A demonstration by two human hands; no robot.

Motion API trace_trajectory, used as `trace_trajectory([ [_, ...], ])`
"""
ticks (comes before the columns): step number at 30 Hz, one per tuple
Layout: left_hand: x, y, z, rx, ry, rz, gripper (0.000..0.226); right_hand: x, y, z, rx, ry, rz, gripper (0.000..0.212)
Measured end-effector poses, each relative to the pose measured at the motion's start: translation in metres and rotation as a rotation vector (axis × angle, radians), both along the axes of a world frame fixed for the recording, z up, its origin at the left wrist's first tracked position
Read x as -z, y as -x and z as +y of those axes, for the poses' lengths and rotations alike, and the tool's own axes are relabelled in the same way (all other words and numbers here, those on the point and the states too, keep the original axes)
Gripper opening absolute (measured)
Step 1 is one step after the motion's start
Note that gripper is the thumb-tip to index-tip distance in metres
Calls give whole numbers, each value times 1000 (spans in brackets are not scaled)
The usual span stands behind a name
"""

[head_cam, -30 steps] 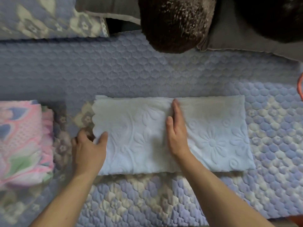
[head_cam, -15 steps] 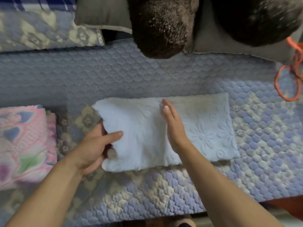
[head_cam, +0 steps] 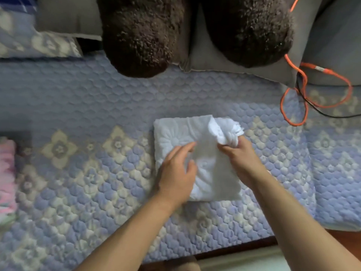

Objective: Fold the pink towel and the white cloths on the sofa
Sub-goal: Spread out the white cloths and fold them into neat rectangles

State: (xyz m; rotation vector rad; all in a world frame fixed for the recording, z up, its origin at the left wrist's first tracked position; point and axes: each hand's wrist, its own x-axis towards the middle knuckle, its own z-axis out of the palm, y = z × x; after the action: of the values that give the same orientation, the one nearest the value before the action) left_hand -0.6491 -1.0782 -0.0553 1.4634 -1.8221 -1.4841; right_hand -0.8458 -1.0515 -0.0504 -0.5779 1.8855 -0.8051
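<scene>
A white embossed cloth (head_cam: 175, 133) lies folded into a near square on the quilted sofa cover (head_cam: 97, 106). My left hand (head_cam: 177, 171) rests on its left half with fingers spread and fairly straight. My right hand (head_cam: 240, 155) pinches a bunched corner of the cloth at its upper right and holds it slightly raised. The pink towel (head_cam: 6, 173) lies folded at the far left edge of the view, mostly cut off.
Two dark brown fuzzy cushions (head_cam: 142, 36) and grey pillows (head_cam: 214, 59) line the sofa back. An orange cord (head_cam: 304, 98) loops at the upper right. The sofa's front edge runs along the bottom, with floor (head_cam: 341, 239) beyond.
The cloth's left half has been folded over to the right, making it half as wide. My right hand now pinches the upper right corner. The view has shifted left.
</scene>
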Motion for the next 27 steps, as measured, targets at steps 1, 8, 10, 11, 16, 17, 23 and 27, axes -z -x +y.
trace_trajectory([
  [1, 12, -6, 3, 35, 220, -159, 48, 7, 4, 0, -1, -3, 40, 23],
  [8, 74, -10, 23, 472, 439, -747, 71, 57, 21, -7, -65, -12, 202, 62],
  [10, 78, -5, 26, 462, 478, -775, 71, 61, 20, -8, -69, -34, 299, 68],
  [11, 78, -2, 27, 464, 512, -787, 71, 62, 20, -6, -42, -13, 412, 70],
  [16, 86, 12, 30, 508, 504, -845, 75, 61, -23, -5, -370, 290, 969, 60],
  [17, 89, 13, 31, 517, 492, -871, 77, 66, -29, -4, -498, 253, 954, 59],
  [23, 87, 16, 14, 578, 350, -806, 74, 110, 27, 3, -474, -162, 741, 69],
  [27, 56, 3, 0, 310, 299, -579, 63, 82, 28, 17, -357, -76, 642, 84],
])
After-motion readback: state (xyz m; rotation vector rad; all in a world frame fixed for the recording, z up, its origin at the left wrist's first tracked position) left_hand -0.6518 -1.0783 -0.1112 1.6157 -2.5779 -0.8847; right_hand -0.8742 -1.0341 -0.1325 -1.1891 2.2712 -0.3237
